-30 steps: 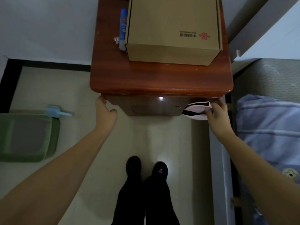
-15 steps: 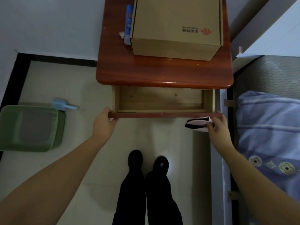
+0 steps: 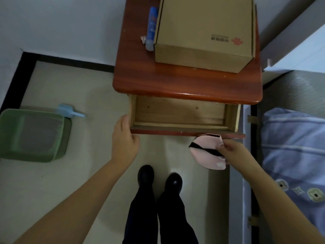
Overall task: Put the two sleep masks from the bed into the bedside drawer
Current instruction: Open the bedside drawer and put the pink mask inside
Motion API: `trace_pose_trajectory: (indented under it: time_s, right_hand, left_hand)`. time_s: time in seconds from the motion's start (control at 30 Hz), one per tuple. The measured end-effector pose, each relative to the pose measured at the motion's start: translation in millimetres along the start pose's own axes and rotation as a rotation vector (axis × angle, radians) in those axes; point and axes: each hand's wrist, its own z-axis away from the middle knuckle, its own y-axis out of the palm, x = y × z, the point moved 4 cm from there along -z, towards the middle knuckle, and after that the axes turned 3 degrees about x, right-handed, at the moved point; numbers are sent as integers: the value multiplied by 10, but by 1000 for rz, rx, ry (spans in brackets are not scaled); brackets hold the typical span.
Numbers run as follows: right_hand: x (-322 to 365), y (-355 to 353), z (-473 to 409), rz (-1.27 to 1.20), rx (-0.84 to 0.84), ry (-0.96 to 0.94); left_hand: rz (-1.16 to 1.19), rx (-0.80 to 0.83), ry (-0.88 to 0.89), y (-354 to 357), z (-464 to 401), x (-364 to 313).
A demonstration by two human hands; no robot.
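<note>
Now the pink sleep mask (image 3: 204,152) is pinched in the right hand (image 3: 232,152) just outside the open drawer (image 3: 179,113); it should be carried toward twelve o'clock, over the front edge steadied by the curled left hand (image 3: 124,140), then released.

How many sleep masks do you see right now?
1: a pink sleep mask with a black strap, held in the right hand just in front of the open drawer. A second may be hidden behind it.
</note>
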Motion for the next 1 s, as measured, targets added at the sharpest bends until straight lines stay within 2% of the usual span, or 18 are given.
trace_pose_trajectory:
  time_s: [0.03,0.07,0.13,0.17,0.23,0.33,0.43,0.5,0.6,0.7,0.8,0.9,1.0]
  right_hand:
    - [197,-7,74,-175,47,3]
    - [394,1,105,-315,78,4]
    - [745,71,39,-429,110,11]
    - [903,131,-44,-445,120,21]
    - [1118,273,-272,-513,155,66]
    - [1284,499,-648,-588,262,122]
    - [1373,702,-1032,-512,179,113]
    - [1413,848,-1275,-405,93,107]
    - [1447,1078,-1561,-219,105,124]
    - [1462,1207,-1688,80,79,38]
    - [1457,1190,-1660,235,-11,4]
    - [1417,1088,-1520,254,12,15]
    - [1323,804,-1114,268,4,52]
  left_hand:
    - [75,46,49,0,82,-179]
    - [207,169,39,44,132,-351]
    - [542,506,-163,180,128,-656]
    - [688,585,-280,242,57,-732]
    - [742,492,-412,284,-219,-723]
    - [428,290,-413,233,-606,-557]
    - [246,267,-384,297,-834,-406]
    - [102,305,-362,385,-948,-284]
    - [-98,435,-334,560,-939,-107]
    - [-273,562,-339,695,-795,-14]
    - [-445,720,-346,776,-834,-8]
    - [-473,775,-372,708,-840,-80]
    - [-389,717,-294,452,-694,-261]
